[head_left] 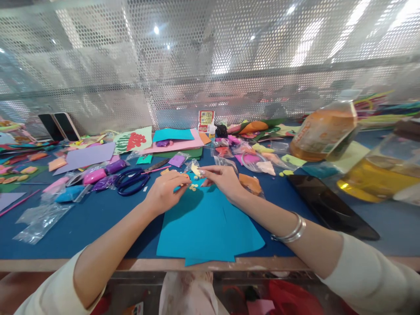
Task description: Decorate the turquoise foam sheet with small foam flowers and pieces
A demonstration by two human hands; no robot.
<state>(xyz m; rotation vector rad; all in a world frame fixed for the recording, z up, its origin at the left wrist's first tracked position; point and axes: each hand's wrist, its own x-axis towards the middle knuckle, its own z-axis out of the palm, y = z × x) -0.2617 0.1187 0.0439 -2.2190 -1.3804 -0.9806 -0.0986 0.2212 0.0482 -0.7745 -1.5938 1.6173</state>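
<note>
A perforated metal screen (pixel 183 65), grey and dotted with round holes, stands behind a blue surface (pixel 138 238) with a pale wooden edge. A soft, pale yellow lump (pixel 195 169) sits right at the fingertips of the right hand (pixel 201 173), between the two hands; those fingertips are drawn close together, but I cannot tell whether they grip it. The left hand (pixel 187 181) curls just left of it, thumb and forefinger near each other; whether they pinch anything is hidden. Small cream bits (pixel 193 187), roundish and flat, lie just below the lump, between the hands. Both forearms flank smooth, matte blue paper (pixel 210 227) with angular lower edges.

Left of the left hand are scissors (pixel 131 181) with dark blue looped handles, then glossy plastic packets of pink clay (pixel 94 176) and blue clay (pixel 72 193), and a crinkled clear bag (pixel 44 221). Near the right wrist lies a packet of orange clay (pixel 250 183). Farther right, a flat black phone (pixel 331 205) lies before a rounded, transparent bottle (pixel 324 129) of amber liquid and, at the edge, a jug (pixel 377 170) of yellow liquid.
</note>
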